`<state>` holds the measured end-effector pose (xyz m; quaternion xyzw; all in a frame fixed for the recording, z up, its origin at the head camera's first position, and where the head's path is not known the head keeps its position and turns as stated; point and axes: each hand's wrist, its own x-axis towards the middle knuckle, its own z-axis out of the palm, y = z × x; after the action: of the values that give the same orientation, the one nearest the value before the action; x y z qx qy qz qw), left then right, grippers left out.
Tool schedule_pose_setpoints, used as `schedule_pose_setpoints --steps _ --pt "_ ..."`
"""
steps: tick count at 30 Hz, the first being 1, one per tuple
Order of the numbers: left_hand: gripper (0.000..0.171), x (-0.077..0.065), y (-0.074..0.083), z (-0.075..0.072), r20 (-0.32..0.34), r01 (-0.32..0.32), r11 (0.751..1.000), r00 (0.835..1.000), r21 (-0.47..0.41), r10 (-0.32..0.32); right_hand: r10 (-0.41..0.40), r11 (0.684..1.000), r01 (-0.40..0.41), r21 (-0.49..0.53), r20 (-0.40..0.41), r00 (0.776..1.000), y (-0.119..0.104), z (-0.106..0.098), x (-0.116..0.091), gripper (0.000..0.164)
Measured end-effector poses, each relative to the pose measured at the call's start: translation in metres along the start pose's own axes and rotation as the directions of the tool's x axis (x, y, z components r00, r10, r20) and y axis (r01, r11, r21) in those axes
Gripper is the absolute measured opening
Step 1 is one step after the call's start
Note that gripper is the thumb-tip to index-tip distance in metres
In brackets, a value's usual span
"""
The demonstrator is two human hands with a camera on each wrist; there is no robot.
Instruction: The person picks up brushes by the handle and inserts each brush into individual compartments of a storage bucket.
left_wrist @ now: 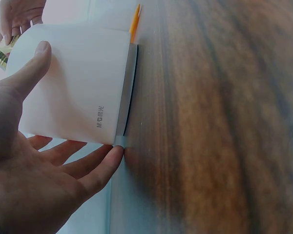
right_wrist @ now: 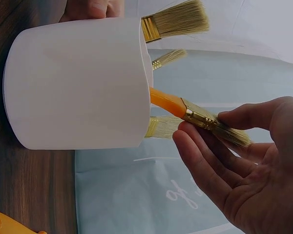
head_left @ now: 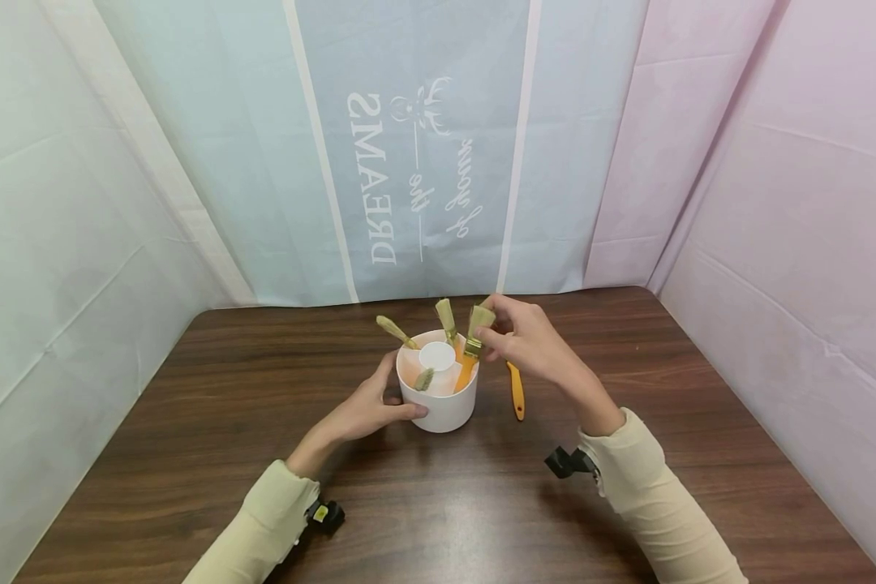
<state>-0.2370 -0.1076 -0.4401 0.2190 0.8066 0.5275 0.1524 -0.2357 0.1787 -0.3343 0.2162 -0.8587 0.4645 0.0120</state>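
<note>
A white round desk organizer with a raised round middle stands upright on the table. My left hand holds it from the left, thumb on the near wall and fingers round the far side. Beside its right rim, my right hand pinches a paintbrush near the bristles and metal band. That brush's orange handle points down into the organizer; its lower end is hidden. Three other paintbrushes stand bristles up inside: one at the back left, one at the back, one at the front.
Another paintbrush with a yellow-orange handle lies on the brown wood-grain table, right of the organizer; its far end is hidden by my right hand. A light blue cloth with white lettering hangs behind the table, with pale cloth at both sides.
</note>
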Motion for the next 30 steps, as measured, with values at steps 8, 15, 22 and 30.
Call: schedule_pose_setpoints --steps 8,15,22,30 --pt "0.101 -0.0001 0.0003 -0.0002 -0.002 -0.001 1.0 1.0 0.003 0.001 -0.002 1.0 0.002 0.001 0.016 1.0 0.0 0.0 0.0003 0.011" --pt "0.1 -0.0002 0.0008 0.0 0.002 -0.005 1.0 1.0 0.0 0.005 -0.002 1.0 0.002 0.002 0.03 1.0 0.0007 0.0008 0.0005 0.01" --pt "0.101 -0.0005 0.0005 -0.0001 0.0 -0.002 1.0 1.0 0.007 0.002 -0.005 1.0 0.005 -0.001 0.046 0.999 0.0009 0.0009 -0.0001 0.011" --pt "0.101 -0.0004 0.0001 0.0 0.001 0.0 1.0 1.0 0.003 0.0 0.01 1.0 -0.011 0.001 0.065 0.998 0.0013 0.0017 0.0009 0.012"
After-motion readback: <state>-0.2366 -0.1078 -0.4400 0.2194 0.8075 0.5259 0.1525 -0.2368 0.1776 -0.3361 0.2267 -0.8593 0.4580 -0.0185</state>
